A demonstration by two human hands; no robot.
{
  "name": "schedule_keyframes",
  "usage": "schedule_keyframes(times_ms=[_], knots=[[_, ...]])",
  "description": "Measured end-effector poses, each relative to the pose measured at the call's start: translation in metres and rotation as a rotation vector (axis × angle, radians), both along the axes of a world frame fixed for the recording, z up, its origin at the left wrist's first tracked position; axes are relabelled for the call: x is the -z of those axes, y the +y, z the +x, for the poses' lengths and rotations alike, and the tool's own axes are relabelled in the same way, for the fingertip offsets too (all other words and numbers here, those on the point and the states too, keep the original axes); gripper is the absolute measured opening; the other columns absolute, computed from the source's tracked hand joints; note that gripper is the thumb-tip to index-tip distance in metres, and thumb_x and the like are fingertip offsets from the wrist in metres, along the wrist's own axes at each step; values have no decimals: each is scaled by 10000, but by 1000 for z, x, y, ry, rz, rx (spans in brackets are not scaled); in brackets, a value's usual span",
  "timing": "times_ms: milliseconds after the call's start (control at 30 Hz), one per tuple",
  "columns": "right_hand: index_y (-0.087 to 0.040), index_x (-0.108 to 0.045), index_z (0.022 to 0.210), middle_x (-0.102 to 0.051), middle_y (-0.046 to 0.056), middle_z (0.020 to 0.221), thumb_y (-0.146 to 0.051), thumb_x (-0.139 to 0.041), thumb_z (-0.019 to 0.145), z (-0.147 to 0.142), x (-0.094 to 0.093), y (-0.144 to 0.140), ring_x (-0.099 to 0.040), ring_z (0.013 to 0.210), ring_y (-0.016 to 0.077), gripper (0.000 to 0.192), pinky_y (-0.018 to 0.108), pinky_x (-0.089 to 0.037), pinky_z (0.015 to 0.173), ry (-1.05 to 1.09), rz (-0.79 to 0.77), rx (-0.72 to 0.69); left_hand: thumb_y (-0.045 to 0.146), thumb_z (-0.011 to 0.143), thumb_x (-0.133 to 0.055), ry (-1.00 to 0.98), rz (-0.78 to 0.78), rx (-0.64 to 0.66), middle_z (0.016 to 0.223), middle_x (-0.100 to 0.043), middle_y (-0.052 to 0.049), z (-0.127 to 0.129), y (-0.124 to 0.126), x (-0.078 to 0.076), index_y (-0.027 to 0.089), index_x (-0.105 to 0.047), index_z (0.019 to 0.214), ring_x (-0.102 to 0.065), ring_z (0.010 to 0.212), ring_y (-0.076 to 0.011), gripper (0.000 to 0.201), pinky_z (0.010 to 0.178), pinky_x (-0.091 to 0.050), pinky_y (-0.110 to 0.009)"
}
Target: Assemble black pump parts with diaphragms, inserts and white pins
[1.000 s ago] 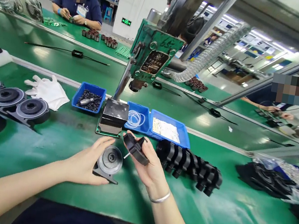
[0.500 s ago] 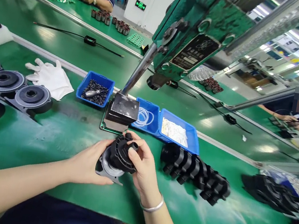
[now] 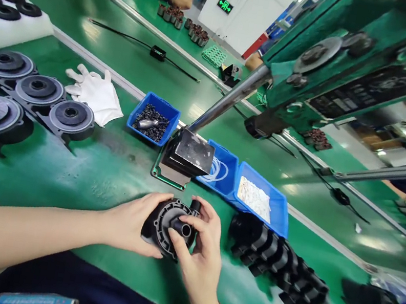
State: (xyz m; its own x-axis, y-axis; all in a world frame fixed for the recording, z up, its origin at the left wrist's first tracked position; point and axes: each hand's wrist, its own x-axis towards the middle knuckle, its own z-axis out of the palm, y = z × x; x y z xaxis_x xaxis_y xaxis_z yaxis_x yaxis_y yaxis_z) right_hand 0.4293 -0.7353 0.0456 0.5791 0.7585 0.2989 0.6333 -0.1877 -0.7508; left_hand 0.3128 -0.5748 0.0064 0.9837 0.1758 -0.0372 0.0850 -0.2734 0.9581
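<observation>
Head view: on the green bench (image 3: pixel 114 168) a press base block (image 3: pixel 187 159) stands just behind the hands, its slanted steel column running up to the green press head (image 3: pixel 357 69). Three blue trays sit alongside: one of small dark parts (image 3: pixel 152 124), one with white rings (image 3: pixel 219 169), one with white pieces (image 3: pixel 257 198). A white glove (image 3: pixel 96 92) lies to the left, near rows of grey round housings (image 3: pixel 38 90). A row of black covers (image 3: pixel 278 263) lies just right of the hands.

The black pump housing (image 3: pixel 165 226) sits at the bench's near edge, between both hands. The left hand (image 3: pixel 132 226) cups its left side; the right hand (image 3: pixel 199 255) grips its cover from the right, fingers curled by the port. Whether it rests on the bench is unclear.
</observation>
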Motion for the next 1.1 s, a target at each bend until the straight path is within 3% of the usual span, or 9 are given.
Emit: schedule_keyframes(times_ms=[367, 1100], knots=[[-256, -656, 1079, -473, 119, 1396, -251, -702, 886, 5, 2, 1, -469, 1302, 308, 198, 555, -415, 1071, -75, -72, -44, 388, 584, -887, -51, 1, -6, 1480, -460, -172, 1, 0, 3, 201, -331, 1464, -459, 1368, -348, 1058, 1149, -398, -506], [-257, -631, 1088, -462, 127, 1407, -255, -690, 898, 1, 14, -2, -474, 1302, 315, 200, 579, -416, 1040, -127, -45, -10, 389, 602, -886, -59, 1, 16, 1490, -451, -155, 1, 2, 3, 221, -318, 1463, -461, 1366, -321, 1046, 1151, -400, -482]])
